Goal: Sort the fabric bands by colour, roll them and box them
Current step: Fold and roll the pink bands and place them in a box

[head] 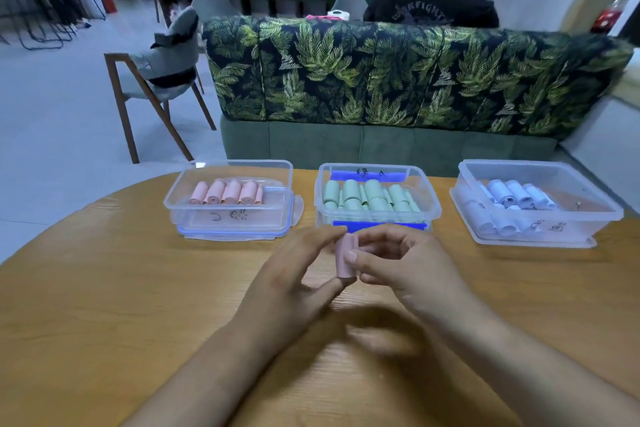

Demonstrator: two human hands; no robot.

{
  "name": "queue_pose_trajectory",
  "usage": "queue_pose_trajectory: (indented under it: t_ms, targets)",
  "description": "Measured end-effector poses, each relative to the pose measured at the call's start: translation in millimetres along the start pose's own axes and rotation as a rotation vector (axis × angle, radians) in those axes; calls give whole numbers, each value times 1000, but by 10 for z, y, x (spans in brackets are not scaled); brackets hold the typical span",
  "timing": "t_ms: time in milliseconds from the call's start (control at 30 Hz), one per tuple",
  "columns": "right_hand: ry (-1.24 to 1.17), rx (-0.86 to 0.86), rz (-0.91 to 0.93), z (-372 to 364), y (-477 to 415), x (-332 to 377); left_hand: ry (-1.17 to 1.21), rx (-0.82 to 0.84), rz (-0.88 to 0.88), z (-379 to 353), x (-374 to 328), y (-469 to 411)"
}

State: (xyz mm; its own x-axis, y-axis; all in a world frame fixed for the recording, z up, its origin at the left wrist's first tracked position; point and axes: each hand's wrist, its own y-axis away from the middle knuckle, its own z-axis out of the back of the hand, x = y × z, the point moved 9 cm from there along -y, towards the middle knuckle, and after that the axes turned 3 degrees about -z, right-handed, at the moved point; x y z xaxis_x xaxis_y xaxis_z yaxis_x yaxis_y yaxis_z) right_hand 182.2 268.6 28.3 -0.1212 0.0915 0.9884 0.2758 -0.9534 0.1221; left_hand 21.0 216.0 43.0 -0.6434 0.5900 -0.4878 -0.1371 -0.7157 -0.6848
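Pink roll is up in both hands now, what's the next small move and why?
Probably carry the pink roll, pinched between left hand and right hand, to the left box. It looks fully rolled, and that box holds the other pink rolls.

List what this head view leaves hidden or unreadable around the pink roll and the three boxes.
- Pink roll: its sides are covered by the left hand and right hand, so the grip contact is hidden.
- Handwritten marks on the pink box, green box and blue box: too small and blurred to read.
- Roll counts: overlapping rolls and glare on the walls hide the lower layers.
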Motion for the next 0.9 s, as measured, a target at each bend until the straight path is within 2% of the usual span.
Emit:
queue_pose_trajectory:
  t_ms: [233, 433, 567, 733, 900]
  targets:
    - [162, 67, 47, -691, -338, 452, -127, -135, 6, 589, 429, 17]
    - [431, -44, 126, -1035, -1018, 866, -328, -282, 246, 820, 1021, 163]
    - [745, -97, 101, -1278, -1504, 1007, -537, -211, 407, 753, 1196, 254]
    - [1137, -111, -12, -1608, -1791, 961, -609, -178, 423, 701, 1251, 276]
    - [1309, -130, -10, -1814, -1816, 926, -611, -163, 440, 700, 1259, 267]
